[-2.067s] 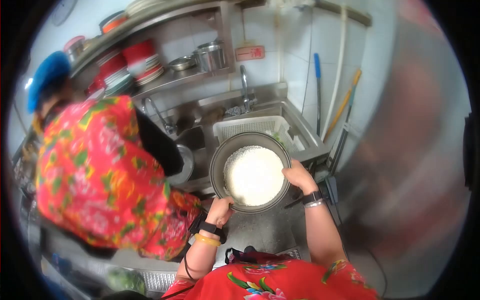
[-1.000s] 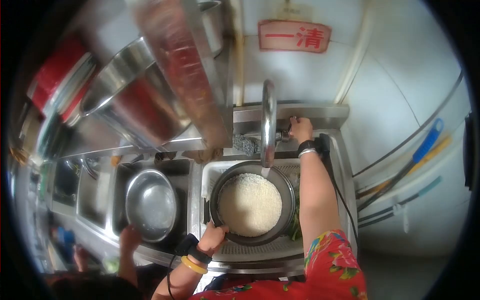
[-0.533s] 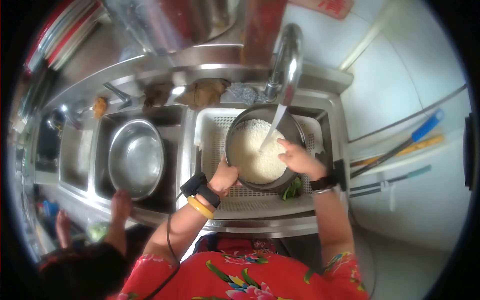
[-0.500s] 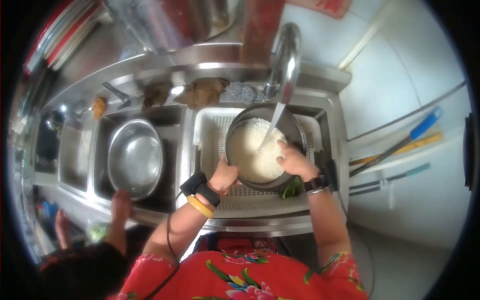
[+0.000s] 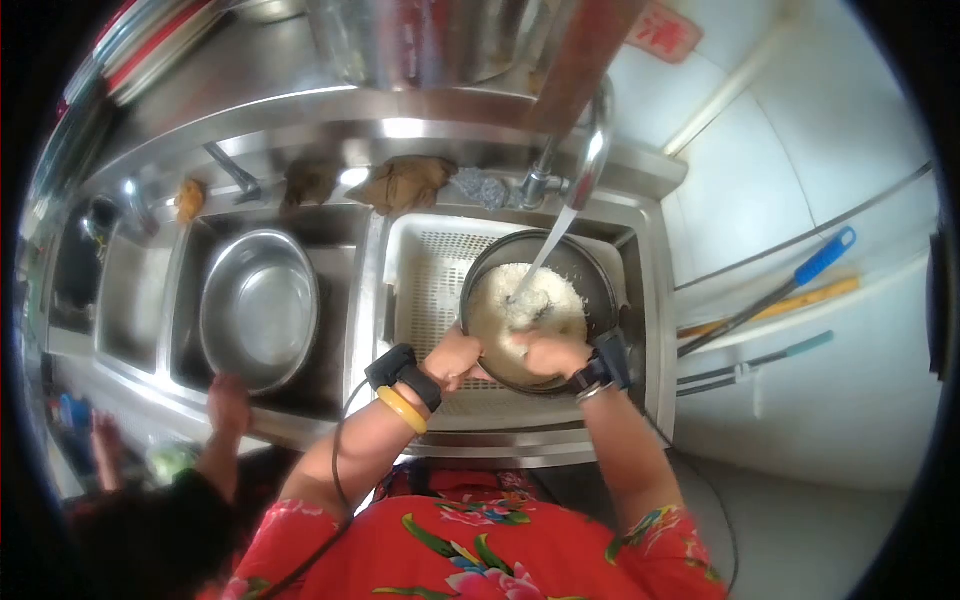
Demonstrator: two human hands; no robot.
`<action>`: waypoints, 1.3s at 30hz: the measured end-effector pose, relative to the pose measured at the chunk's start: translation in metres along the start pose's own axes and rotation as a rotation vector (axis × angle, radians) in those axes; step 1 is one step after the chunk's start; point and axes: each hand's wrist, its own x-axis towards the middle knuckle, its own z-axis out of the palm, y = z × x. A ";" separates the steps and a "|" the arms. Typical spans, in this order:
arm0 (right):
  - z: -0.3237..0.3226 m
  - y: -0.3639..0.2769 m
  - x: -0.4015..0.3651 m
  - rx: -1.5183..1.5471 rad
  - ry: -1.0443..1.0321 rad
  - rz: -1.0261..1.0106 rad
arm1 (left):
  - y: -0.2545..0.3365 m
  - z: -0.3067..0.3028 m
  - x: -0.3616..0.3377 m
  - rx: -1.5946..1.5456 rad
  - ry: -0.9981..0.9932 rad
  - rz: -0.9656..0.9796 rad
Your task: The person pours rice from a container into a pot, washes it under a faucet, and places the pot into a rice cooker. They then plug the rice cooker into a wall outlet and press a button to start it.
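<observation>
A round dark-walled metal pot [image 5: 600, 295] with white rice [image 5: 560, 298] and cloudy water sits in a white perforated basket [image 5: 425, 275], inside the right sink. My left hand [image 5: 455, 358] is closed on the pot's near-left rim. Down in the pot is my right hand [image 5: 555, 355], its fingertips in the rice and water; they are blurred and partly hidden. From the curved tap [image 5: 597, 145] a stream of water [image 5: 548, 248] falls onto the rice, just beyond my right fingers.
An oval steel basin [image 5: 262, 310] stands in the sink to the left. Another person's hand [image 5: 229, 403] is at that sink's front edge. Brown cloths [image 5: 405, 183] and a steel scouring pad [image 5: 480, 187] lie along the back ledge. Long-handled tools, one with a blue grip [image 5: 826, 256], lean at the right wall.
My right hand has moved left and nearer to me through the rice, away from the pot's right side. The rice is now heaped toward the far side, with cloudy water nearer. My left hand keeps the rim.
</observation>
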 end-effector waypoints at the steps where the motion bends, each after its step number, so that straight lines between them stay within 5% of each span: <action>1: 0.001 -0.019 -0.005 0.011 0.090 -0.117 | -0.008 -0.003 0.008 -0.028 -0.034 -0.015; 3: -0.043 -0.054 -0.002 -0.057 -0.109 0.125 | -0.008 -0.003 0.006 -0.047 -0.076 -0.038; 4: -0.034 -0.037 0.011 0.027 0.304 -0.178 | 0.002 0.002 -0.005 -0.006 -0.052 -0.015; 5: -0.031 -0.009 0.016 0.148 0.226 0.107 | 0.006 0.005 -0.010 0.032 -0.028 0.006; 9: -0.034 0.011 -0.003 0.031 -0.072 0.155 | 0.006 0.000 -0.005 -0.093 -0.013 0.043; 13: -0.023 -0.032 0.003 -0.047 0.093 0.018 | 0.001 0.000 0.002 -0.043 -0.039 -0.018; 15: -0.019 0.001 0.035 0.031 0.238 -0.022 | -0.006 0.002 0.005 -0.069 -0.055 -0.023; 17: -0.023 0.038 0.036 0.039 0.122 0.281 | 0.002 0.008 -0.006 -0.045 -0.026 -0.015; 19: -0.046 0.010 -0.010 -0.031 0.157 0.223 | 0.012 0.012 -0.016 -0.045 0.003 -0.007; 20: -0.048 -0.003 -0.015 0.083 -0.021 0.329 | 0.014 0.014 -0.018 -0.049 0.029 0.005; 23: -0.020 -0.022 -0.002 0.115 -0.014 0.272 | 0.002 0.012 -0.003 -0.067 -0.101 0.028; 25: -0.044 -0.023 0.005 0.711 -0.013 0.397 | -0.004 0.014 0.001 -0.007 -0.088 0.017; 27: -0.065 -0.003 0.017 0.570 0.243 0.260 | -0.007 0.015 -0.002 0.054 -0.071 -0.009; 31: -0.033 -0.010 0.035 0.178 0.282 0.228 | -0.013 0.018 0.009 0.049 -0.082 -0.061; 35: -0.003 -0.004 0.013 -0.040 0.105 -0.049 | -0.001 0.017 0.002 -0.030 -0.162 -0.042; 37: -0.043 0.000 -0.005 -0.003 0.009 0.037 | 0.000 0.021 -0.003 -0.013 -0.110 -0.039; 39: -0.049 0.031 -0.007 0.050 0.293 0.085 | 0.001 0.024 -0.005 0.008 -0.058 -0.033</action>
